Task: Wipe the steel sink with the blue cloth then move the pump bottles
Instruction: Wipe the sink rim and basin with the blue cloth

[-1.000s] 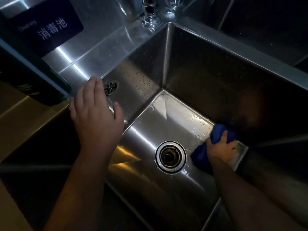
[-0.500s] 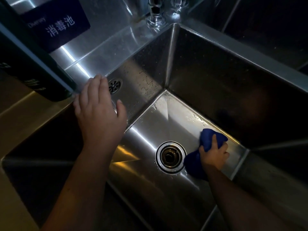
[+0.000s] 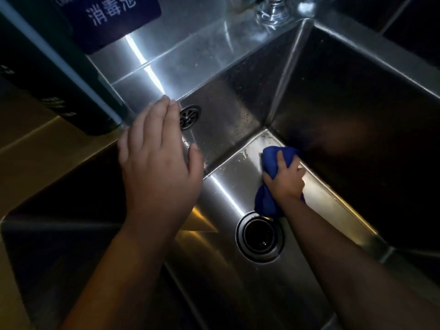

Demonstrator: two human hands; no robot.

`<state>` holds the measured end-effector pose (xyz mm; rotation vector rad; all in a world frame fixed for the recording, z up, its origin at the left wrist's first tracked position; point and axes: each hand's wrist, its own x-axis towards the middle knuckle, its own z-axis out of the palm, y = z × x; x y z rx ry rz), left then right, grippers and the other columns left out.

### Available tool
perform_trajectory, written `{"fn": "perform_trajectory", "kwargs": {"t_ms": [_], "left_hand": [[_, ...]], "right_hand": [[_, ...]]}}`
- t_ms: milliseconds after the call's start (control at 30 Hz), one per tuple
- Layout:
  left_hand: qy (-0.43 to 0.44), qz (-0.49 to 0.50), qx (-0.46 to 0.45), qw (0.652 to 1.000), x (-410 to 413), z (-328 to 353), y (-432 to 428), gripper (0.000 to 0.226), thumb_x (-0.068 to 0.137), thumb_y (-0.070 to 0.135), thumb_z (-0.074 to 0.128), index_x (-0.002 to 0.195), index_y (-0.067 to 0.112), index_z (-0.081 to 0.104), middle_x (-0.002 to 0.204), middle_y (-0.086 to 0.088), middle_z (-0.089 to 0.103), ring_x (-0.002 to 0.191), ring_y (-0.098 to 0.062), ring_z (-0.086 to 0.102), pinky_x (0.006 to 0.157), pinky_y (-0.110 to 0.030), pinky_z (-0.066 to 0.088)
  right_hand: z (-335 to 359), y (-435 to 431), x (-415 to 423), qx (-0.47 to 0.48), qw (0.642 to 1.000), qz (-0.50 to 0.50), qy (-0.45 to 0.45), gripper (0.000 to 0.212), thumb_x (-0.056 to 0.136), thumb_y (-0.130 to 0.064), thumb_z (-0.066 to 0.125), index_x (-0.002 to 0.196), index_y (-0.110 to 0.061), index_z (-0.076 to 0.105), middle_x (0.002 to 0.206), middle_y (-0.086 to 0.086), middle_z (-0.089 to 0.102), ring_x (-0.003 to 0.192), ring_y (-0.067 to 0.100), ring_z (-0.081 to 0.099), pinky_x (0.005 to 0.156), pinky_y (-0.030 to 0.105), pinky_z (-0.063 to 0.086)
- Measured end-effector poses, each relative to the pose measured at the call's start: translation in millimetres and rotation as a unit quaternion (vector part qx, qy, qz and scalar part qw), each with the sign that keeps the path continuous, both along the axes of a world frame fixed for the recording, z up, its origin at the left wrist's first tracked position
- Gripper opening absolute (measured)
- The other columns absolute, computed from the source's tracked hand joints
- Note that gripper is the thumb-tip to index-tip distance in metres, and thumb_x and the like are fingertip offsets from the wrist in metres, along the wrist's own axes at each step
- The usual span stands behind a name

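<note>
I look down into a deep steel sink [image 3: 238,96]. My right hand [image 3: 287,182] is closed around a bunched blue cloth [image 3: 269,160] and presses it on the sink floor near the far corner, just beyond the round drain [image 3: 260,235]. My left hand [image 3: 159,160] lies flat with spread fingers on the sink's left rim, holding nothing, beside the small overflow grille [image 3: 189,116]. A dark bottle [image 3: 59,75] stands on the counter at the upper left; its top is out of view.
A dark blue sign with white characters [image 3: 114,17] hangs on the steel backsplash. The tap base [image 3: 271,10] sits at the sink's back rim. A yellowish counter [image 3: 35,148] runs along the left. The sink's right wall is in deep shadow.
My right hand has slid the blue cloth across the sink floor, from the right side past the drain toward the far corner. My left hand has stayed on the rim.
</note>
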<state>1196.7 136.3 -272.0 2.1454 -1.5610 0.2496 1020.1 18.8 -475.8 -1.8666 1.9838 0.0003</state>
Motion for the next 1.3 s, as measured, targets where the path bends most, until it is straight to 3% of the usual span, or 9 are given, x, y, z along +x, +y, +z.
{"fn": "perform_trajectory", "kwargs": {"t_ms": [167, 367, 800, 933, 1100, 1233, 1300], "left_hand": [[-0.005, 0.0, 0.004, 1.0, 0, 2, -1, 0.057, 0.079, 0.021, 0.048, 0.13, -0.002, 0.044, 0.135, -0.019, 0.046, 0.124, -0.034, 0.037, 0.098, -0.052, 0.027], [-0.013, 0.003, 0.012, 1.0, 0, 2, -1, 0.057, 0.079, 0.022, 0.047, 0.13, -0.002, 0.044, 0.135, -0.018, 0.046, 0.124, -0.032, 0.037, 0.098, -0.05, 0.027], [-0.015, -0.015, 0.027, 0.999, 7, 4, 2, 0.055, 0.083, 0.025, 0.041, 0.132, 0.0, 0.042, 0.137, -0.016, 0.044, 0.125, -0.029, 0.036, 0.101, -0.048, 0.026], [-0.009, -0.027, 0.033, 0.999, 12, 4, 2, 0.055, 0.084, 0.025, 0.04, 0.133, 0.0, 0.042, 0.138, -0.016, 0.044, 0.126, -0.03, 0.036, 0.102, -0.052, 0.028], [0.0, -0.04, 0.038, 0.998, 15, 4, 4, 0.054, 0.086, 0.023, 0.04, 0.135, 0.001, 0.04, 0.14, -0.014, 0.041, 0.129, -0.026, 0.032, 0.104, -0.052, 0.026], [0.015, -0.056, 0.042, 0.997, 18, 6, 7, 0.051, 0.087, 0.02, 0.04, 0.135, 0.002, 0.039, 0.141, -0.012, 0.04, 0.13, -0.024, 0.031, 0.104, -0.053, 0.026], [0.02, -0.06, 0.045, 0.997, 19, 7, 8, 0.051, 0.087, 0.021, 0.039, 0.135, 0.003, 0.039, 0.142, -0.011, 0.04, 0.13, -0.023, 0.031, 0.105, -0.051, 0.025]], "right_hand": [[-3, -18, 12, 0.004, 0.996, 0.092, 0.012, 0.074, 0.083, -0.041, 0.057, 0.144, -0.03, 0.018, 0.152, 0.014, 0.013, 0.123, 0.039, 0.031, 0.095, 0.046, 0.04], [-6, 19, -10, 0.003, 0.983, 0.185, 0.004, 0.071, 0.083, -0.037, 0.059, 0.144, -0.029, 0.023, 0.152, 0.015, 0.016, 0.117, 0.04, 0.035, 0.086, 0.045, 0.043], [-10, -78, 4, -0.036, 0.971, 0.236, 0.015, 0.07, 0.082, -0.037, 0.062, 0.142, -0.033, 0.027, 0.148, 0.012, 0.022, 0.114, 0.041, 0.037, 0.093, 0.045, 0.041], [-9, -47, 20, -0.046, 0.974, 0.223, -0.011, 0.07, 0.081, -0.038, 0.062, 0.142, -0.03, 0.028, 0.15, 0.018, 0.022, 0.116, 0.043, 0.039, 0.093, 0.045, 0.041], [-16, 59, 64, -0.029, 0.919, 0.385, -0.078, 0.07, 0.079, -0.036, 0.064, 0.141, -0.026, 0.032, 0.148, 0.025, 0.027, 0.109, 0.044, 0.047, 0.087, 0.046, 0.043], [-17, 88, 82, -0.013, 0.905, 0.416, -0.086, 0.069, 0.075, -0.035, 0.068, 0.137, -0.026, 0.04, 0.143, 0.026, 0.037, 0.096, 0.045, 0.052, 0.072, 0.046, 0.047], [-17, 79, 78, -0.02, 0.899, 0.429, -0.089, 0.069, 0.076, -0.035, 0.067, 0.138, -0.028, 0.038, 0.145, 0.023, 0.035, 0.1, 0.044, 0.051, 0.074, 0.045, 0.047]]}}
